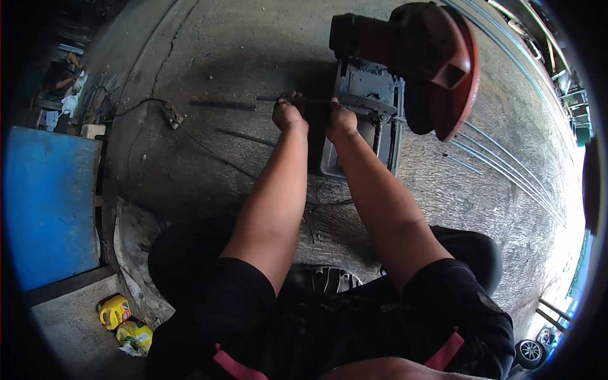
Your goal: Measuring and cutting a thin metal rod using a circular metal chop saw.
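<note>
A cut-off saw with a red body and guard (pixel 453 69) stands on the floor ahead, its head raised above a grey metal base (pixel 364 79). A thin dark metal bar (pixel 318 100) lies crosswise at the left side of the base. My left hand (pixel 290 114) is closed round this bar, whose free end sticks out to the left. Beside the saw's vise (pixel 370 109), my right hand (pixel 342 120) is closed at the bar's other end. Its fingers are partly hidden, but the bar appears to run into them.
A dark flat bar (pixel 221 106) and a rod (pixel 244 135) lie left on the concrete floor, near a cable with a connector (pixel 172 116). Long thin rods (pixel 506 166) stretch along the right. A blue panel (pixel 50 202), yellow containers (pixel 115 311) and another person (pixel 60 75) are left.
</note>
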{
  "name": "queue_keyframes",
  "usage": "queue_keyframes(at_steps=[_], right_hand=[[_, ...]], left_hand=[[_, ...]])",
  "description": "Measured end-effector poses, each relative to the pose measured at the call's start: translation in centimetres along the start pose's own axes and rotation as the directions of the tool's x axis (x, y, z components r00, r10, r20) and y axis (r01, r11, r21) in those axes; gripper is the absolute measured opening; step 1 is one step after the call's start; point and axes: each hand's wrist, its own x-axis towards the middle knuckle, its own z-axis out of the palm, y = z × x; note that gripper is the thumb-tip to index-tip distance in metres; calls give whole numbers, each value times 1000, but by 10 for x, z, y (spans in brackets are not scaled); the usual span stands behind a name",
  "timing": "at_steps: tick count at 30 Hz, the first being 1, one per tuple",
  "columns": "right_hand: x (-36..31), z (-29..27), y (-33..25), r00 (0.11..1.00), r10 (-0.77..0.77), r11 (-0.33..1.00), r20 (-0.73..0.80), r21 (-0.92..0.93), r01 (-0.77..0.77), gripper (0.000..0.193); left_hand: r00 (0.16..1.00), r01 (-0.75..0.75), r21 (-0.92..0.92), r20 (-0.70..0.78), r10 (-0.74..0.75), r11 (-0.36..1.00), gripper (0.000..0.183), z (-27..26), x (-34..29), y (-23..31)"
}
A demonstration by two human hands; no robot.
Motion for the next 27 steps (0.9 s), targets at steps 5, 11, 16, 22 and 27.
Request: queue_keyframes(at_steps=[5,11,16,22,27], right_hand=[[-7,-56,-20,952,-293,955,-90,-80,287,41],[-159,-21,-66,993,-118,786,-7,610,97,28],[-219,-44,-99,969,-235,798,-80,554,239,26],[-255,-70,-124,954,-294,788,59,580,206,22],[-162,-175,-120,609,-777,573,161,-220,790,23]], left_hand=[[990,54,-59,130,-46,997,21,36,-79,6],[980,37,-31,195,-30,999,19,-4,-127,50],[926,91,-97,375,-48,991,25,1,-175,52],[745,97,-94,667,-10,991,36,6,-212,65],[556,191,-120,831,-7,974,31,27,-258,53]])
